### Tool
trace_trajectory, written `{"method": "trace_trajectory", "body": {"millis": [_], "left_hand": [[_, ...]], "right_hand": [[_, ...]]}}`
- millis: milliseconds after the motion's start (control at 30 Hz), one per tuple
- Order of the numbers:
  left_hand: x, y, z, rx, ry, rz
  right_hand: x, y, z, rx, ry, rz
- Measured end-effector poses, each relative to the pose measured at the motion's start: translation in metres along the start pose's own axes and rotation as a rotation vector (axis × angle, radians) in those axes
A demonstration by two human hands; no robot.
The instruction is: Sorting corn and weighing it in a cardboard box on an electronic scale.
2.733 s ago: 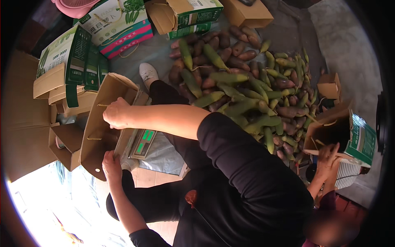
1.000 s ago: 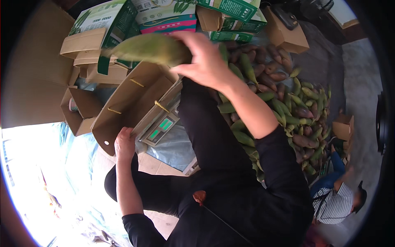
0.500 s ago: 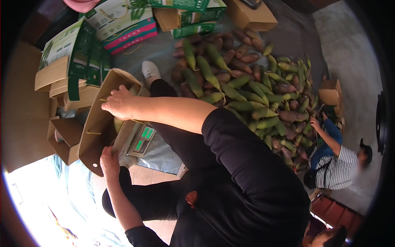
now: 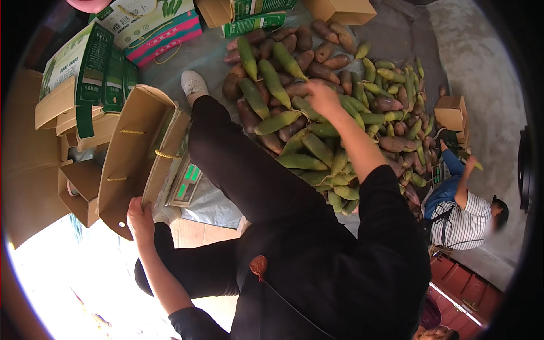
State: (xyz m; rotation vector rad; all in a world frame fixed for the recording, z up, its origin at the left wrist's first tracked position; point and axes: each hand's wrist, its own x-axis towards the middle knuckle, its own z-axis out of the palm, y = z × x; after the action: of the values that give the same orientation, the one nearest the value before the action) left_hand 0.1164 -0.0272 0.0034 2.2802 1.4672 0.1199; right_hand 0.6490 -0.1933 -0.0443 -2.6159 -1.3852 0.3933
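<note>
My left hand (image 4: 140, 220) grips the near edge of an open brown cardboard carton (image 4: 128, 148) with yellow cord handles. The carton rests tilted on a scale (image 4: 185, 184) with a lit green display; its contents are mostly hidden from here. Over to the right, my right hand (image 4: 327, 101) reaches down onto a heap of long green radishes (image 4: 274, 80) and dusky purplish, radish-like roots (image 4: 239, 85). Its fingers are blurred and partly hidden, so whether they hold a root cannot be made out.
Green-and-white printed cartons (image 4: 93, 68) stand at the far left, beside a pink-and-teal box (image 4: 164, 42). A small open box (image 4: 79, 190) sits left of the carton. Another person in a striped shirt (image 4: 466, 224) works at the heap's right side, near brown boxes (image 4: 451, 113).
My right hand has left the carton and swung right to the heap. My left hand has stayed on the carton's edge. The other person's arm now holds up a green radish.
</note>
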Motion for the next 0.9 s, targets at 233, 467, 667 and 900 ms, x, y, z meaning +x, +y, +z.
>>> {"method": "trace_trajectory", "body": {"millis": [233, 467, 667, 900], "left_hand": [[-0.003, 0.003, -0.004, -0.014, -0.017, -0.034], [-0.003, 0.006, -0.002, -0.043, 0.011, 0.014], [-0.006, 0.013, -0.008, 0.036, 0.004, -0.039], [-0.008, 0.019, -0.011, 0.032, 0.022, -0.079]], "right_hand": [[-0.086, 0.102, 0.006, -0.445, -0.49, 0.249], [-0.1, 0.111, 0.004, -0.573, -0.684, 0.034], [-0.114, 0.099, -0.009, -0.575, -0.613, -0.102], [-0.088, 0.083, -0.042, -0.23, -0.219, 0.135]]}}
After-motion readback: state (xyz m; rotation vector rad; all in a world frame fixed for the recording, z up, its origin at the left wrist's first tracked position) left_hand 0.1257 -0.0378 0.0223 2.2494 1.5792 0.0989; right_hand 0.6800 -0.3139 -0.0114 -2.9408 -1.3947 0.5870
